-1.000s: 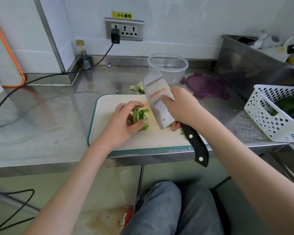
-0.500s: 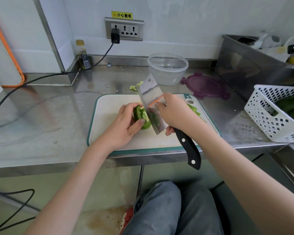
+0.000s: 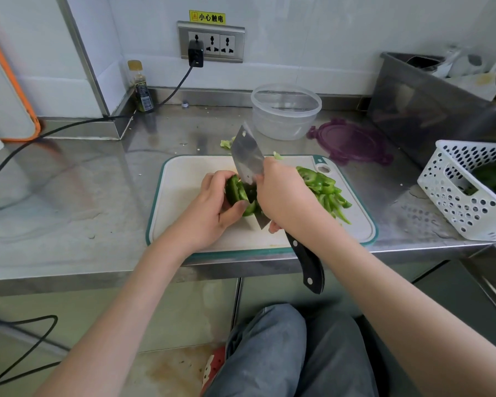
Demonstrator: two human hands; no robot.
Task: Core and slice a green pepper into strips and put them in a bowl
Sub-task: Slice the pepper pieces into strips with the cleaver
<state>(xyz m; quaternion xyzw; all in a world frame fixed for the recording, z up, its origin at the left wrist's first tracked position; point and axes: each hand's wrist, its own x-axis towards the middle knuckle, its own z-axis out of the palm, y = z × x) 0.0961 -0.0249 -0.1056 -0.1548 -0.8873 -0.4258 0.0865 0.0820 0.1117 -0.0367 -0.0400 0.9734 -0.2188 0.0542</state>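
Under both hands, steel counter (image 3: 69, 196) running wall to wall; white cutting board (image 3: 189, 173) set at its near edge, likely so the forearms can reach it without stretching; white perforated basket (image 3: 467, 202) well off to the right of the right hand, something dark green inside; clear plastic bowl (image 3: 286, 110) beyond the hands, nothing visible in it, within reach for the transfer to come; purple lid (image 3: 350, 140) just right of the bowl.

Cleaver (image 3: 246, 160) held by the right hand (image 3: 284, 196), fingers wrapped high on the black handle near the blade, thumb side against the steel, probably for control; edge down in the pepper, blade tilted away.

Left hand (image 3: 212, 207) clamped on the uncut green pepper piece (image 3: 236, 191), fingers curled back from the blade, thumb bracing it; hands nearly touching across the knife.

Pile of strips (image 3: 324, 190) on the board just right of the right hand, pushed clear of the cutting spot; pale scraps (image 3: 226, 143) on the counter beyond the blade tip.

Judgement: coring done, slicing well along, nothing in the bowl yet.
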